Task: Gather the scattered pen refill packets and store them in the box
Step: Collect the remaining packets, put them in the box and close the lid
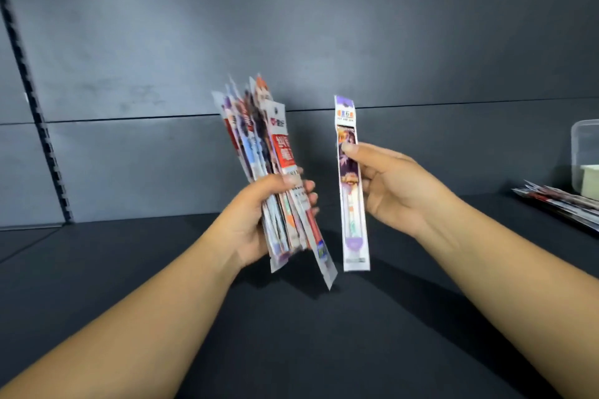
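- While both arms are reaching out over the dark counter (291,350), the left hand (259,220) is clutching a fanned bundle of refill packets (275,178), fingers curled round its lower half, tops splaying toward twelve o'clock.
- The right hand (385,185) is pinching a single purple packet (351,214) upright, thumb on the front face near the middle, just beside the bundle at its three o'clock and not touching it.
- Out at three o'clock, at the frame's edge, a clear box (585,155) is sitting on the counter with something pale inside it; more packets (560,204) are lying flat just in front of it.
- These sleeves are looking light, thin and glossy, so I'm judging them slippery and floppy at the ends; the stiffness is coming from the refills inside.
- One packet is already sliding low out of the bundle toward six o'clock, so that grip is looking a touch loose.
- Best hold, I'd say, is around the middle, squeezing across the flat faces and squaring the ends first.
- The single packet is looking ready to join the stack; boxing is not yet done.
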